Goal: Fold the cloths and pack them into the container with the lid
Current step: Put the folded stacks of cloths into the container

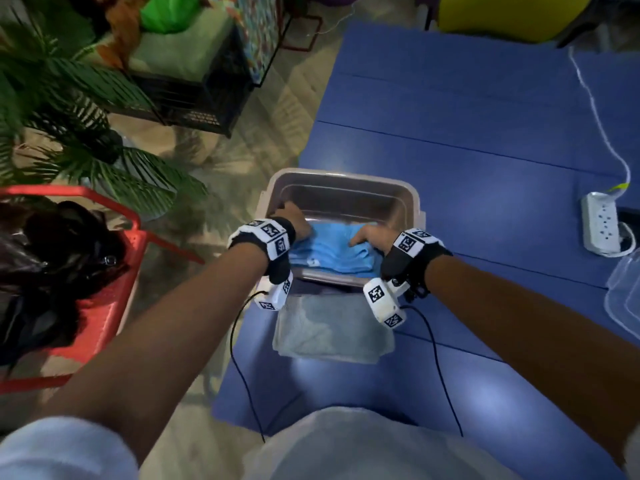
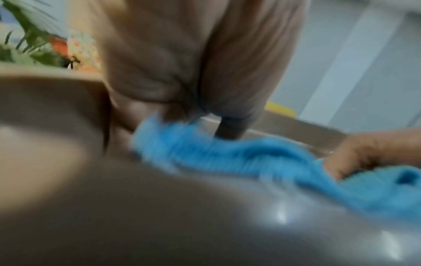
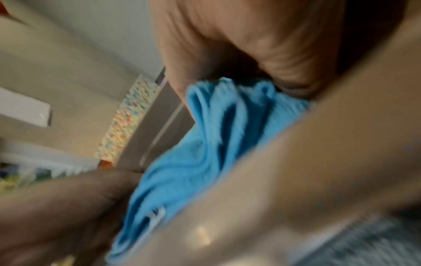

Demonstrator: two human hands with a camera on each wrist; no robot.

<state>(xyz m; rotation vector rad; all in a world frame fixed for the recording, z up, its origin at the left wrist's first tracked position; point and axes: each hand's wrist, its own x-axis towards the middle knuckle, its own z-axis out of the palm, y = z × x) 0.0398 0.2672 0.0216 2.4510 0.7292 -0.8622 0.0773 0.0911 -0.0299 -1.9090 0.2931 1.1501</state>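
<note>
A folded blue cloth lies inside the grey container on the blue mat. My left hand grips the cloth's left end just inside the container's left wall. My right hand grips its right end. In the left wrist view my left hand's fingers pinch the blue cloth, and my right hand curls on its other end. The right wrist view shows the bunched blue cloth under my right hand. A folded grey cloth lies in front of the container.
A clear plastic lid sits at the right edge of the blue mat. A white power strip with its cable lies to the right. A red rack with dark items and a plant stand on the left.
</note>
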